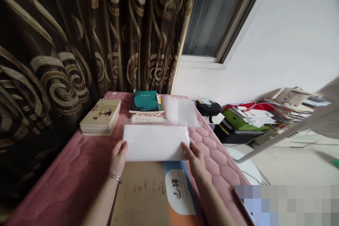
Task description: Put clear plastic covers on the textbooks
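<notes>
Your left hand (118,157) and right hand (195,158) rest flat, fingers apart, at either end of the white sheet (155,142), mid-table (79,169). The sheet overlaps the open book's (156,194) far edge; most of the cover is bare, so wrapping looks barely begun.

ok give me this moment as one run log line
left hand: touching white sheet left edge | right hand: touching its right edge | sheet: over open book on pink quilted surface | book stacks behind
</notes>
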